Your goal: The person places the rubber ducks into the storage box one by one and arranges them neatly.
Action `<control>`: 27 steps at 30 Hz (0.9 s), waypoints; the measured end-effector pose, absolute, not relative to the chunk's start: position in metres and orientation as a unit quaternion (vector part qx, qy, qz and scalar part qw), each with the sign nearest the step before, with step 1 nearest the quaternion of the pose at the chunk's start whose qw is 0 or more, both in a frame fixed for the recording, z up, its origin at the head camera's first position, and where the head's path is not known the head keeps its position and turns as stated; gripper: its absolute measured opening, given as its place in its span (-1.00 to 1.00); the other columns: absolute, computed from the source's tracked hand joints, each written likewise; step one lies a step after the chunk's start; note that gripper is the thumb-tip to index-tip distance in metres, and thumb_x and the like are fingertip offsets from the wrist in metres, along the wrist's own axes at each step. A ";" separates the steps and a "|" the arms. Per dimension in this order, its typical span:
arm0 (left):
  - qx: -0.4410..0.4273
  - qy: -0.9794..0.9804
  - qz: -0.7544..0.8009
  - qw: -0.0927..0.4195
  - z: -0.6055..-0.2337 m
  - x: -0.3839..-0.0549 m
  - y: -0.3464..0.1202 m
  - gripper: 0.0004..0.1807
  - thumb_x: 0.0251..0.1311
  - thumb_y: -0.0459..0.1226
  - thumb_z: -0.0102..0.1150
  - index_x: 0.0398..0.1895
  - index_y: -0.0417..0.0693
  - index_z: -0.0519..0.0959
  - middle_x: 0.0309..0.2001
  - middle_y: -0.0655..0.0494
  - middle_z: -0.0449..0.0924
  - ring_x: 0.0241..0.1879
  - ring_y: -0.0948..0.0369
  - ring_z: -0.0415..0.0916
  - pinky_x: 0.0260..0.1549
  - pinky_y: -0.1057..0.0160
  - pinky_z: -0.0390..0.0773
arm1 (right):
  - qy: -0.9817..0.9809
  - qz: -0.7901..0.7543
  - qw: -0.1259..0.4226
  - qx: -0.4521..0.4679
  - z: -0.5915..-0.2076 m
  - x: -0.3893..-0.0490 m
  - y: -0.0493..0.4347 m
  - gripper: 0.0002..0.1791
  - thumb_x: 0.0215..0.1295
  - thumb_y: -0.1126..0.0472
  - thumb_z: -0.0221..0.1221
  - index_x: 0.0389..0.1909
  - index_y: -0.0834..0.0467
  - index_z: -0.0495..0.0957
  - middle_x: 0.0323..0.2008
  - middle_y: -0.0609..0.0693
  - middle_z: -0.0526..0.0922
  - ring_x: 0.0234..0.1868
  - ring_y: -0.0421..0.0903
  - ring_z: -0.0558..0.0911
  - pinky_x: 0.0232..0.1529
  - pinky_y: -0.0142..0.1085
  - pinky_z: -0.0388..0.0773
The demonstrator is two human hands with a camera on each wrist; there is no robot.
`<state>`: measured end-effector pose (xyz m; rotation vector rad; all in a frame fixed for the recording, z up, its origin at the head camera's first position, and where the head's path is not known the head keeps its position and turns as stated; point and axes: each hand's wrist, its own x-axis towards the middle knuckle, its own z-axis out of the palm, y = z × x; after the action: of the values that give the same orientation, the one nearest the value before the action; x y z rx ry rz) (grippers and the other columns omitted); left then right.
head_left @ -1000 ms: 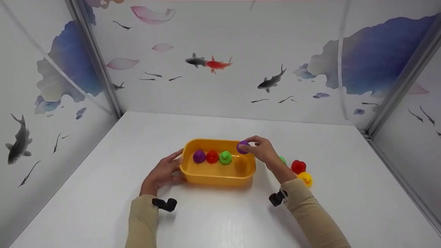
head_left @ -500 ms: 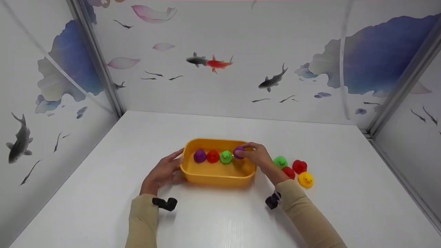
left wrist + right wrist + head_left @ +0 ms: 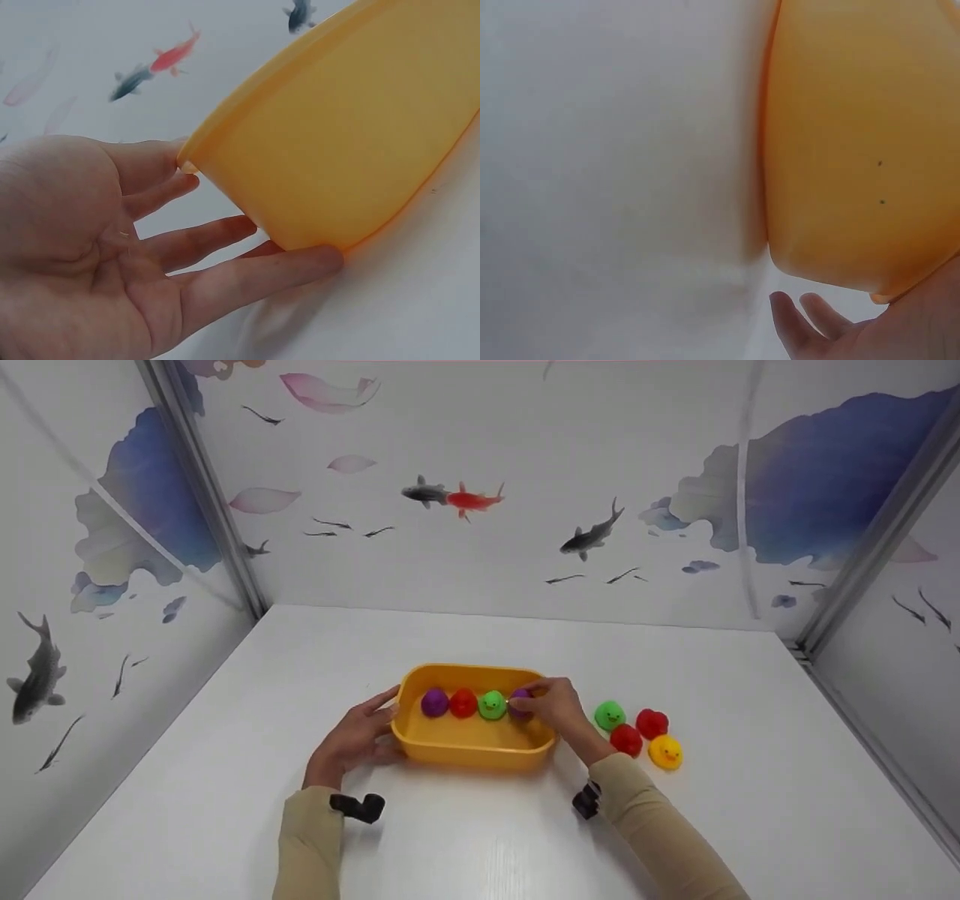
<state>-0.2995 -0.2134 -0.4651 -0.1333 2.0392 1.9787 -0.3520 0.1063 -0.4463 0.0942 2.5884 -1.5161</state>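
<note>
- Head view: the right hand (image 3: 559, 708) pinches a purple toy (image 3: 520, 715) between thumb and fingers, inside the orange tub (image 3: 469, 754), near its right end.
- Left of that pinch, in a row: a green duck (image 3: 492, 706) just beside it, then a red toy (image 3: 463, 703), then a second purple toy (image 3: 435, 703), all in the tub.
- Right of the grip, outside the tub on the white table (image 3: 480, 840): another green duck (image 3: 610, 715), two more red toys (image 3: 625, 740) and a yellow duck (image 3: 666, 753).
- Well left of the pinch, the left hand (image 3: 354, 737), fingers spread and mostly straight, touches the tub's left end.

Toys (image 3: 492, 705) in basin (image 3: 472, 756), others (image 3: 626, 740) right
</note>
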 end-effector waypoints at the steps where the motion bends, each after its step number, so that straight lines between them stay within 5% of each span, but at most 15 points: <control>1: -0.046 0.710 0.688 0.146 -0.464 -0.299 -0.213 -0.39 0.51 -0.12 -0.01 0.57 0.26 0.16 0.51 -0.13 0.25 0.38 -0.16 0.39 0.06 -0.11 0.66 | 0.864 -0.499 0.065 0.028 -0.446 -0.352 0.106 -0.69 0.21 0.13 0.41 -0.08 0.20 0.74 -0.13 0.09 0.75 -0.17 -0.06 0.69 0.02 -0.28 0.71; 10: -0.053 0.709 0.687 0.150 -0.462 -0.300 -0.211 -0.38 0.52 -0.15 -0.02 0.58 0.28 0.12 0.53 -0.15 0.20 0.40 -0.18 0.35 0.04 -0.08 0.68 | 0.881 -0.465 0.077 0.038 -0.440 -0.350 0.106 -0.76 0.22 0.10 0.40 -0.17 0.14 0.77 -0.30 0.01 0.80 -0.26 -0.11 0.75 -0.08 -0.32 0.73; 27: -0.063 0.714 0.681 0.151 -0.463 -0.299 -0.211 -0.39 0.51 -0.12 0.00 0.56 0.32 0.17 0.50 -0.08 0.28 0.39 -0.14 0.37 0.09 -0.07 0.65 | 0.913 -0.397 0.088 0.038 -0.435 -0.354 0.105 -0.58 0.17 0.07 0.43 0.02 0.15 0.71 -0.08 0.10 0.70 -0.15 -0.01 0.59 0.03 -0.24 0.69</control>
<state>-0.2988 -0.2111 -0.4630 -0.1805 2.0502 1.9543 -0.3539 0.1053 -0.4347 0.1126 2.7169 -1.1806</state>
